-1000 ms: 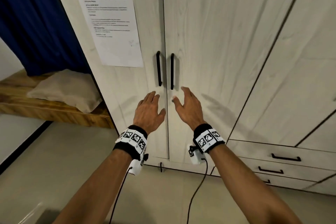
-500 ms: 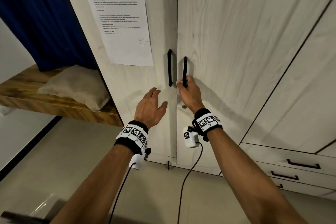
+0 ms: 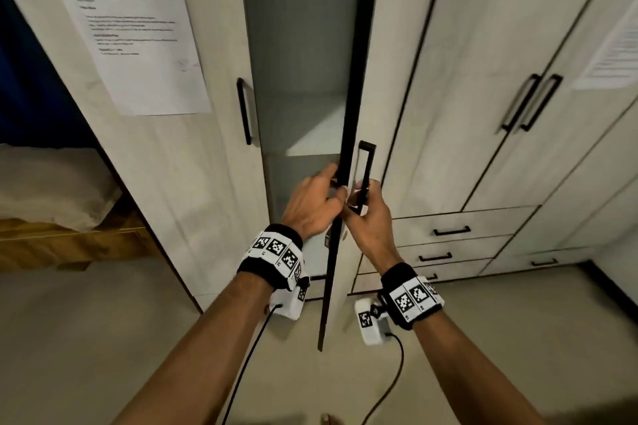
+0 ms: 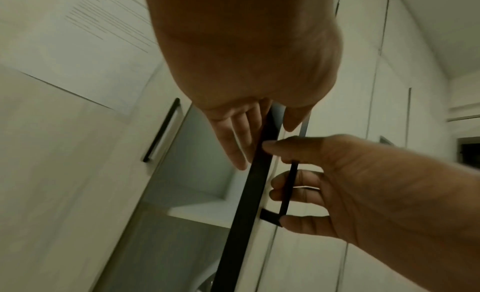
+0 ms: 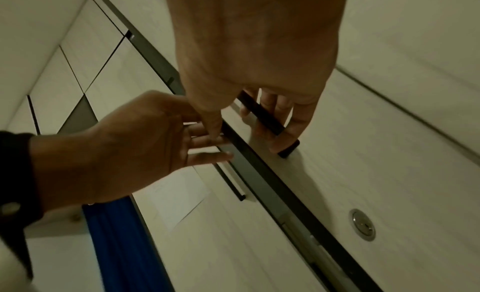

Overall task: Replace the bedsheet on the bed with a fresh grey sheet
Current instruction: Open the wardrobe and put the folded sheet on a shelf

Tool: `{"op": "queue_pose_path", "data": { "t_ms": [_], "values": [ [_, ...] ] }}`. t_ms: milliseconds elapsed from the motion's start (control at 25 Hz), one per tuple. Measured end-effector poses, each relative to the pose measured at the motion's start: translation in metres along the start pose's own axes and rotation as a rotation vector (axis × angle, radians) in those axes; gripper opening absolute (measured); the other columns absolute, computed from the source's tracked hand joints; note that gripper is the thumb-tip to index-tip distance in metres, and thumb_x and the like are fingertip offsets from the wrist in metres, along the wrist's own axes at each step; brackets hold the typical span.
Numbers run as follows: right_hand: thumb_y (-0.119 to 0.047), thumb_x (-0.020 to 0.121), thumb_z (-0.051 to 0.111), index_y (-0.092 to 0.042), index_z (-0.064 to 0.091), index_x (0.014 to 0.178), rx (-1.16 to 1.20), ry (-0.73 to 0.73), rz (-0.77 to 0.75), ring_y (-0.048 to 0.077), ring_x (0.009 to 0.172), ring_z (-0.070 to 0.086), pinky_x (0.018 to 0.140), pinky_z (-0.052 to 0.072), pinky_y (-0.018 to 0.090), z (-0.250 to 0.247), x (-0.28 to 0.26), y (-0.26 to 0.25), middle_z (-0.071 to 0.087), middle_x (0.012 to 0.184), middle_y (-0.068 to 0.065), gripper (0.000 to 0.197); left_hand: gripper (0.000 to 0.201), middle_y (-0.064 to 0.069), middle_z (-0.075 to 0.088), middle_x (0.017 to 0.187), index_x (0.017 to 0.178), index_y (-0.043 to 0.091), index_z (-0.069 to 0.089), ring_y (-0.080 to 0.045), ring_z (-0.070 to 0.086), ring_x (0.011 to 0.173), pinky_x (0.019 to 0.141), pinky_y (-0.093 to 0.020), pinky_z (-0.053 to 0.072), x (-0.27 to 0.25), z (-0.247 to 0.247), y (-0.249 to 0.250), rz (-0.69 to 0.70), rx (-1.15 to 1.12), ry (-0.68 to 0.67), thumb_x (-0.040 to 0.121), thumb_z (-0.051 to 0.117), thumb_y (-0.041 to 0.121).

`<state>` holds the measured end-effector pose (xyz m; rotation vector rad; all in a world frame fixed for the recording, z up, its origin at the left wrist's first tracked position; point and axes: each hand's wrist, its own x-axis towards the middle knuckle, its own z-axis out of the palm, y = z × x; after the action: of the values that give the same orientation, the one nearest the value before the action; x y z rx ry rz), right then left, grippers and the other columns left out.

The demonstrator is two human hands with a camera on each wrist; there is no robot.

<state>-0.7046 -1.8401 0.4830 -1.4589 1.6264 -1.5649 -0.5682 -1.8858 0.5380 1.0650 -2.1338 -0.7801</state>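
Observation:
The right wardrobe door stands swung out toward me, seen edge-on as a black strip. My right hand grips its black handle, fingers curled through the loop. My left hand holds the door's edge beside it, straight fingers on the inner face and the thumb on the outer side. Inside the gap I see a grey interior with a pale shelf. No grey sheet is in view. The bed, with a beige cover on a wooden frame, lies at the left.
The left door is closed, with a paper notice and a black handle. More wardrobe doors and drawers are at the right. A blue curtain hangs by the bed. The floor is bare.
My right hand took hold of the handle and pulled the right door out. My left hand moved from the left door across to the open door's edge. The view came closer.

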Motion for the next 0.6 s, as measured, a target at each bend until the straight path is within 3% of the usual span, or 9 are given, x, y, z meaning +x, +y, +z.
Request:
{"op": "queue_pose_path", "data": {
  "t_ms": [120,200,280,400,600],
  "values": [
    [-0.042,0.080,0.074,-0.031,0.048,0.110,-0.159,0.184,0.047,0.011,0.085,0.068,0.072,0.058,0.036,-0.049,-0.017,0.020,0.069,0.096,-0.007,0.042,0.054,0.002,0.063,0.138,0.147,0.032,0.043,-0.017,0.062,0.121,0.105,-0.044,0.051,-0.005,0.043,0.037,0.064,-0.110,-0.168,0.093,0.044,0.030],
    [-0.033,0.086,0.074,-0.028,0.049,0.112,-0.225,0.289,0.057,0.016,0.086,0.069,0.073,0.059,0.043,-0.083,-0.020,0.033,0.070,0.097,-0.005,0.037,0.063,-0.002,0.050,0.153,0.155,0.029,0.035,-0.022,0.053,0.134,0.113,-0.043,0.044,-0.005,0.071,0.060,0.102,-0.051,-0.255,0.093,0.043,0.034],
    [-0.028,0.093,0.072,-0.025,0.049,0.113,-0.275,0.348,0.088,0.018,0.082,0.069,0.070,0.058,0.042,-0.119,-0.016,0.041,0.069,0.092,-0.004,0.030,0.064,-0.003,0.040,0.160,0.158,0.024,0.030,-0.024,0.045,0.142,0.117,-0.039,0.038,-0.003,0.097,0.082,0.138,0.030,-0.305,0.097,0.045,0.031],
    [-0.028,0.095,0.070,-0.021,0.049,0.112,-0.318,0.347,0.164,0.028,0.079,0.069,0.067,0.056,0.037,-0.168,-0.002,0.052,0.069,0.087,0.002,0.028,0.065,0.000,0.029,0.166,0.161,0.024,0.023,-0.022,0.035,0.148,0.121,-0.038,0.032,0.003,0.132,0.103,0.160,0.082,-0.376,0.100,0.046,0.029],
    [-0.025,0.091,0.073,-0.016,0.051,0.128,-0.366,0.309,0.247,0.032,0.103,0.069,0.089,0.059,0.045,-0.228,0.030,0.070,0.072,0.117,0.007,0.045,0.066,-0.003,0.030,0.165,0.161,0.022,0.020,-0.026,0.043,0.141,0.115,-0.039,0.037,0.017,0.171,0.128,0.107,0.128,-0.429,0.100,0.045,0.027]
  ]
}}
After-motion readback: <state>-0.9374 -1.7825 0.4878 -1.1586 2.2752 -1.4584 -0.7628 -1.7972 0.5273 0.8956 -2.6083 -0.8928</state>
